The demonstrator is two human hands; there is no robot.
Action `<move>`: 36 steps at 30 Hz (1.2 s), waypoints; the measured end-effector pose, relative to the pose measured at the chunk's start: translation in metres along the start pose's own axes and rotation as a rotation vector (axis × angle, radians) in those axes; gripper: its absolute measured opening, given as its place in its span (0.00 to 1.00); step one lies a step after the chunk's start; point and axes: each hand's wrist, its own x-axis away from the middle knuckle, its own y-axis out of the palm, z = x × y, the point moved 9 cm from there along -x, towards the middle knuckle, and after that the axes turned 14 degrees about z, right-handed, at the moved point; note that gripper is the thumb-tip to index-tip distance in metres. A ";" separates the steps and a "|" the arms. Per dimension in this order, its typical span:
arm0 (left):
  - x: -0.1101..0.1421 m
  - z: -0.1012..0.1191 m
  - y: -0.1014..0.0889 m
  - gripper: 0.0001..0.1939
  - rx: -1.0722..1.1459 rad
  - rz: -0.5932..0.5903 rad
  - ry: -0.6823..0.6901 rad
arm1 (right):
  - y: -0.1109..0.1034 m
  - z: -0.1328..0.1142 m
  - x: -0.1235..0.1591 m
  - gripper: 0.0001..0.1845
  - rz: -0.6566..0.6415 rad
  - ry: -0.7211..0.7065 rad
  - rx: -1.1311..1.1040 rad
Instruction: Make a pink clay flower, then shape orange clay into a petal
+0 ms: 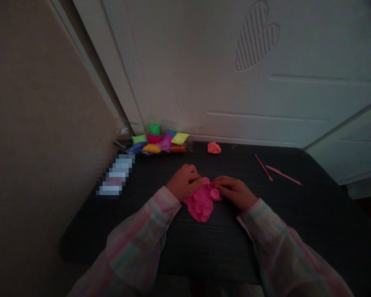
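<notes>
A bright pink modelling clay piece (pixel 200 202) lies on the dark table, built from a flattened lump with several small round discs on it. My left hand (pixel 185 182) is at its upper left, fingers curled and thumb pressed against the clay's top edge. From the right, my right hand (pixel 235 192) reaches in, its fingertips pinched at the upper right edge beside a round disc. The exact bit between the fingertips is too small to make out. An orange clay lump (pixel 214 147) sits apart, beyond both hands.
Several coloured clay packets (pixel 154 142) lie along the back left of the black table (pixel 210 251). Two pink modelling tools, a thin stick (pixel 264 167) and a flat blade (pixel 283 175), rest at the right. A blurred pale sheet (pixel 116 175) is at left. A white panel (pixel 160 62) stands behind.
</notes>
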 end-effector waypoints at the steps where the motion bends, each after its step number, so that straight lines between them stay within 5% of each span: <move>1: 0.002 0.007 0.001 0.18 -0.085 -0.032 0.065 | 0.000 0.000 0.000 0.10 0.000 0.000 -0.006; 9: 0.010 0.024 0.010 0.19 -0.393 -0.135 0.261 | 0.000 -0.001 -0.001 0.10 0.000 -0.028 -0.011; 36: 0.013 0.036 0.016 0.15 -0.526 -0.134 0.351 | 0.003 -0.005 0.000 0.10 -0.014 -0.062 -0.029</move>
